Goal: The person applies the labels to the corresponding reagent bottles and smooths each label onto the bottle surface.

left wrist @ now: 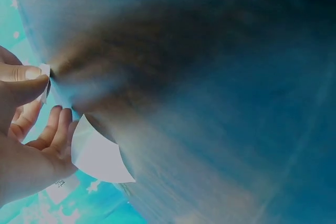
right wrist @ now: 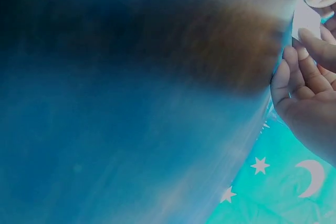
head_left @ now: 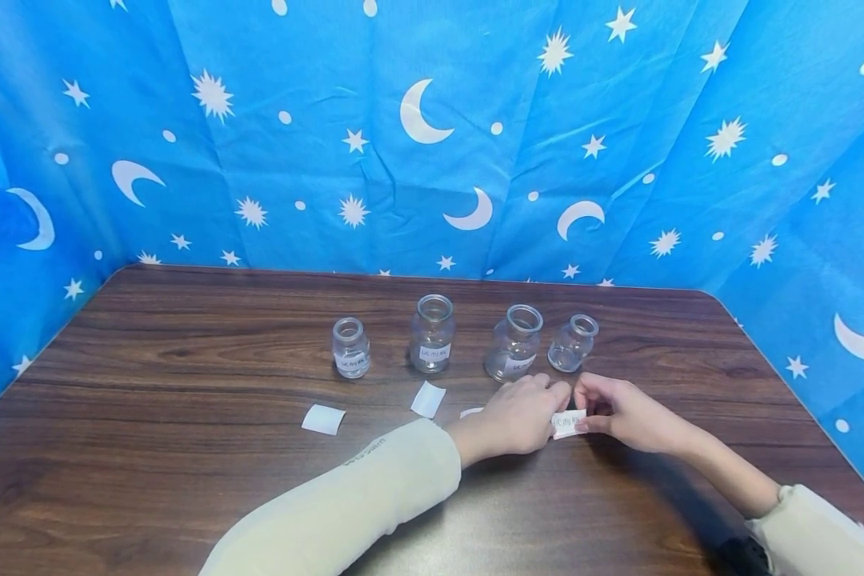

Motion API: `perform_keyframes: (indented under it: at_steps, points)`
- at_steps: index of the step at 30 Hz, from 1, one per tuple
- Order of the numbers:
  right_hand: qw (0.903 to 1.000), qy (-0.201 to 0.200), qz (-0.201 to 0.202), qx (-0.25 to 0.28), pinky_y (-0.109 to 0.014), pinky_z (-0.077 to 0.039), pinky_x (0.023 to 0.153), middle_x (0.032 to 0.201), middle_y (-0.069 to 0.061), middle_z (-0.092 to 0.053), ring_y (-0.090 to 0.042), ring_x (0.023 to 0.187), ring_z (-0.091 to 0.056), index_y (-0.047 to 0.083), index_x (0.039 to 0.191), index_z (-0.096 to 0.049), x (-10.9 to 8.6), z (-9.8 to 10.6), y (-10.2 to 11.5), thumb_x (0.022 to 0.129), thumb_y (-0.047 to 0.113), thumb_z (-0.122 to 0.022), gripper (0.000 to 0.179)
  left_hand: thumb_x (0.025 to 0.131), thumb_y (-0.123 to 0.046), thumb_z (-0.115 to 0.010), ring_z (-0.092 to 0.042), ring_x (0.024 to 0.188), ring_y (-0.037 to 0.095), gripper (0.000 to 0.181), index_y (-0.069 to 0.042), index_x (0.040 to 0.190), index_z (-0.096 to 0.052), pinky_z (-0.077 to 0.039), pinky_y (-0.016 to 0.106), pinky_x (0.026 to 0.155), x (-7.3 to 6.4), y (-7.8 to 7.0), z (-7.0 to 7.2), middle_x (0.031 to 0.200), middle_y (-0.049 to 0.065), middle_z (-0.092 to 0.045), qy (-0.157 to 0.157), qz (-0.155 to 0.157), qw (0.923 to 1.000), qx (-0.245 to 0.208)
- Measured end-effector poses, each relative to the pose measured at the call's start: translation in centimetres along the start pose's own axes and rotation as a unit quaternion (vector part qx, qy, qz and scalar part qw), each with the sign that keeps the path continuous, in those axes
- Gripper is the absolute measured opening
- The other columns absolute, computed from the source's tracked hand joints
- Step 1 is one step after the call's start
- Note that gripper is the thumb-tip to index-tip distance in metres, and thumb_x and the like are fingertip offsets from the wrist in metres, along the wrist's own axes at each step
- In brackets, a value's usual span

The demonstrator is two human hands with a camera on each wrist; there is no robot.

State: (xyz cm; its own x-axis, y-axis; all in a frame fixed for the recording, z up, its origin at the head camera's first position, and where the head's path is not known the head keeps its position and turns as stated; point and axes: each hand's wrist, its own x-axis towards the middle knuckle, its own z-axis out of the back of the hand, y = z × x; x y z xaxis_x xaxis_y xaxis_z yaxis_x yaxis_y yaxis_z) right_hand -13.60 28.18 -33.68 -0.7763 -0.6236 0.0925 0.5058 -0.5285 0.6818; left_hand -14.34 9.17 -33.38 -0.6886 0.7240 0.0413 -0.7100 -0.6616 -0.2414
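My left hand (head_left: 522,414) and right hand (head_left: 630,414) meet low over the table at a small white label (head_left: 567,424) with dark printed characters. The right thumb and fingers pinch its right end; the left thumb and fingers hold the left end. In the right wrist view, a thumb lies on the label (right wrist: 305,20) from each side. Just behind the hands stands a small clear glass jar (head_left: 571,344), no label showing on it. Left of it, a larger glass jar (head_left: 511,344) bears a printed label near its base.
Farther left stand another large labelled jar (head_left: 433,330) and a small labelled jar (head_left: 349,340), all without lids. Two blank white paper pieces, one left (head_left: 323,419) and one nearer the middle (head_left: 428,400), lie on the wooden table (head_left: 151,384). A third piece (head_left: 470,413) is partly hidden by the left hand.
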Motion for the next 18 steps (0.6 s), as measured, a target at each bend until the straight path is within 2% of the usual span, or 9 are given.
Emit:
perform_keyframes:
  at_steps: [3,6,9,11,12,14,18]
  points:
    - [0.9995,-0.004,0.016,0.026,-0.023,-0.039,0.053,0.071,0.004,-0.055,-0.004,0.064,-0.048,0.006,0.082,-0.046,-0.1,0.2,0.1,0.076,-0.004,-0.068,0.025,0.08,-0.019,-0.067,-0.046,0.07,0.007,0.018,-0.018,0.087,-0.05,-0.036,0.019,0.056,-0.1,0.0,0.3,0.076,-0.007,-0.046,-0.009,-0.016,0.9998,-0.012]
    - [0.9978,-0.01,0.02,0.063,-0.023,-0.042,0.054,0.074,-0.001,-0.058,-0.005,0.066,-0.052,0.004,0.084,-0.046,-0.3,0.5,0.4,0.077,-0.008,-0.065,0.023,0.083,-0.017,-0.065,-0.046,0.066,0.006,0.015,-0.016,0.086,-0.051,-0.036,0.017,0.055,-0.2,0.0,1.0,0.072,-0.007,-0.048,-0.026,-0.028,0.9982,-0.047]
    - [0.9951,-0.013,0.017,0.097,-0.025,-0.045,0.054,0.075,-0.004,-0.06,-0.007,0.067,-0.055,0.003,0.086,-0.047,-0.5,0.9,0.8,0.079,-0.01,-0.062,0.022,0.084,-0.012,-0.063,-0.047,0.061,0.005,0.012,-0.014,0.086,-0.052,-0.036,0.015,0.054,-0.3,0.1,1.6,0.069,-0.008,-0.051,-0.042,-0.021,0.9927,-0.111]
    - [0.9938,-0.019,0.01,0.109,-0.027,-0.047,0.055,0.076,-0.005,-0.061,-0.011,0.066,-0.057,0.004,0.088,-0.048,-0.5,1.2,1.1,0.08,-0.009,-0.062,0.021,0.084,-0.01,-0.063,-0.048,0.061,0.003,0.01,-0.013,0.086,-0.054,-0.036,0.013,0.056,-0.4,0.2,1.9,0.068,-0.008,-0.052,-0.049,-0.007,0.9836,-0.173]
    - [0.9934,-0.021,0.006,0.113,-0.028,-0.048,0.055,0.076,-0.005,-0.061,-0.012,0.066,-0.057,0.004,0.089,-0.048,-0.6,1.4,1.2,0.08,-0.008,-0.062,0.02,0.084,-0.009,-0.063,-0.048,0.061,0.002,0.01,-0.013,0.086,-0.054,-0.036,0.013,0.056,-0.3,0.3,1.9,0.068,-0.008,-0.053,-0.049,0.001,0.9766,-0.209]
    - [0.993,-0.028,-0.003,0.115,-0.029,-0.048,0.056,0.076,-0.005,-0.062,-0.013,0.066,-0.058,0.005,0.09,-0.049,-0.7,1.7,1.6,0.081,-0.006,-0.062,0.019,0.084,-0.007,-0.063,-0.05,0.061,0.001,0.009,-0.011,0.085,-0.056,-0.038,0.012,0.058,-0.3,0.5,2.1,0.069,-0.008,-0.056,-0.045,0.02,0.9564,-0.288]
    - [0.9915,-0.042,-0.018,0.121,-0.028,-0.048,0.057,0.077,-0.005,-0.062,-0.012,0.066,-0.057,0.006,0.092,-0.05,-0.9,2.1,2.2,0.082,-0.004,-0.062,0.018,0.083,-0.002,-0.063,-0.059,0.062,0.008,0.007,-0.005,0.086,-0.058,-0.044,0.016,0.056,-0.2,0.9,2.4,0.068,-0.003,-0.061,-0.032,0.046,0.9051,-0.421]
